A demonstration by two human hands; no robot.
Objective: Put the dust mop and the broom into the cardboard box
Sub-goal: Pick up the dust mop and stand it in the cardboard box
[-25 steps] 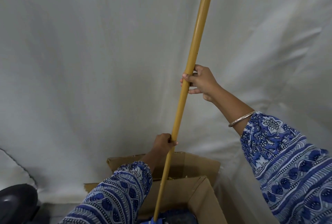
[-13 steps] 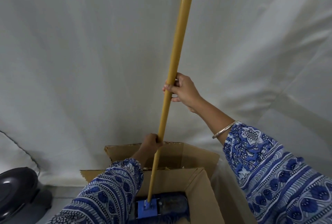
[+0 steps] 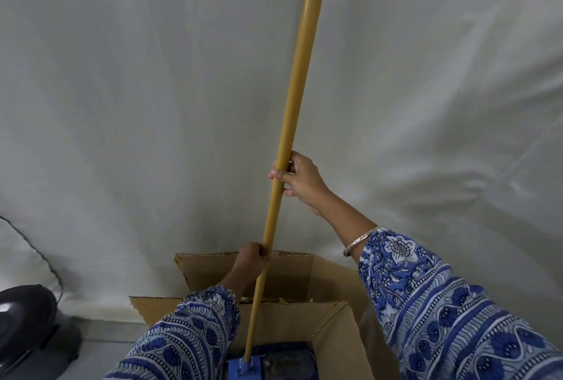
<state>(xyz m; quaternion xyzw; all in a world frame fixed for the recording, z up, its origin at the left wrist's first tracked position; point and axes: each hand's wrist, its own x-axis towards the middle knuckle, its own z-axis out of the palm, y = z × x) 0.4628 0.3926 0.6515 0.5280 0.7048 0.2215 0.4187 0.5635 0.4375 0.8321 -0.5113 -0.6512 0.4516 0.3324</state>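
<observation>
The dust mop's long yellow handle [image 3: 297,90] stands nearly upright, leaning right toward the top. Its blue head [image 3: 245,368] sits low inside the open cardboard box [image 3: 341,328] at the bottom middle. My right hand [image 3: 300,180] grips the handle at mid height. My left hand [image 3: 251,259] grips it lower, just above the box's far flap. Dark mop material lies in the box beside the blue head. No broom is visible.
A white cloth backdrop [image 3: 152,105] hangs behind the box and fills most of the view. A dark rounded object [image 3: 24,318] sits on the floor at the bottom left, with a thin cable [image 3: 33,245] running up from it.
The mop has gone down into the box and its handle has shifted left. The blue head has come into view at the box's bottom. Both hands kept their grip.
</observation>
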